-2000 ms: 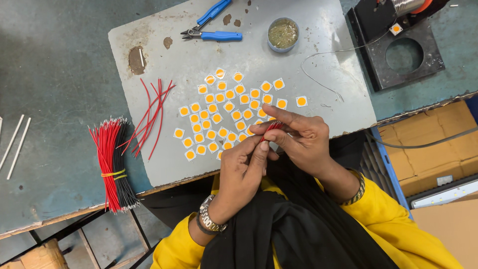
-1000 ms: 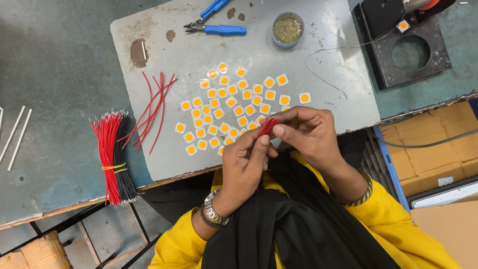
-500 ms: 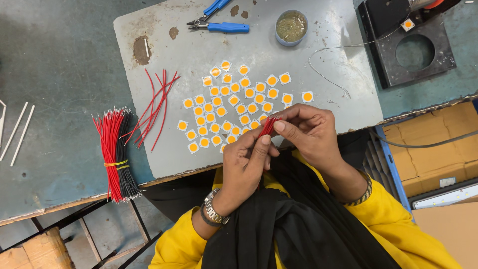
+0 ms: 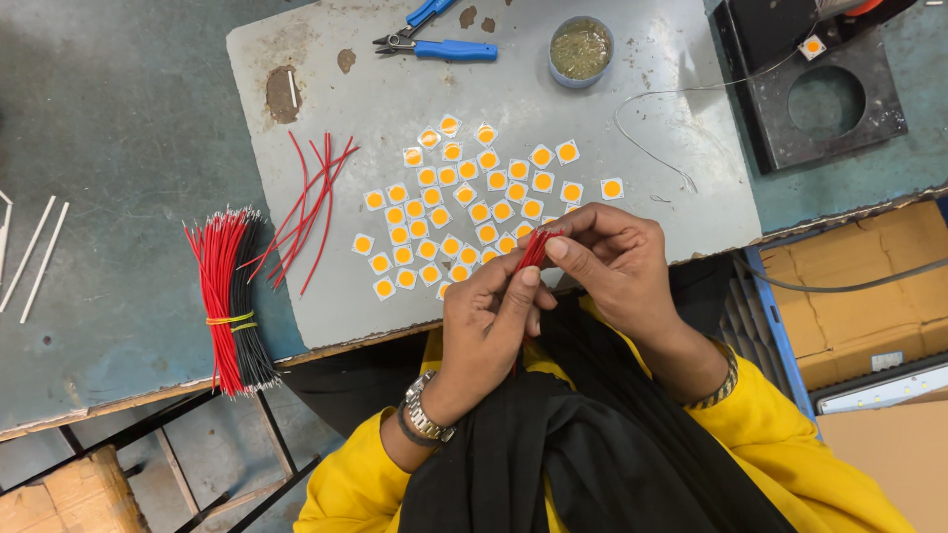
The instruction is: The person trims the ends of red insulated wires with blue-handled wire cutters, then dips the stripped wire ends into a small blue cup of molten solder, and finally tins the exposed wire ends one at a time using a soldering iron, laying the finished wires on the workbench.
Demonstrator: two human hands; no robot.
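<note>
Both hands meet at the near edge of a grey metal plate (image 4: pixel 632 118). My left hand (image 4: pixel 489 331) and my right hand (image 4: pixel 607 262) pinch a small bunch of red wires (image 4: pixel 533 249) between their fingertips, the wire ends pointing up. Just beyond the fingers lie several small square white chips with orange round centres (image 4: pixel 464 212), spread flat on the plate. A few loose red wires (image 4: pixel 311 202) lie to the left of the chips. A banded bundle of red and black wires (image 4: pixel 229 296) rests over the plate's left edge.
Blue-handled pliers (image 4: pixel 444 44) and a round tin of flux (image 4: pixel 581 49) sit at the plate's far side. A thin silvery solder wire (image 4: pixel 652 138) curls toward a black stand with a round hole (image 4: pixel 820 94). White sticks (image 4: pixel 35 252) lie far left; cardboard boxes (image 4: pixel 859 316) stand right.
The hands have stayed at the plate's near edge, fingers shifting slightly on the red wires. The view has drifted a little; nothing on the plate moved.
</note>
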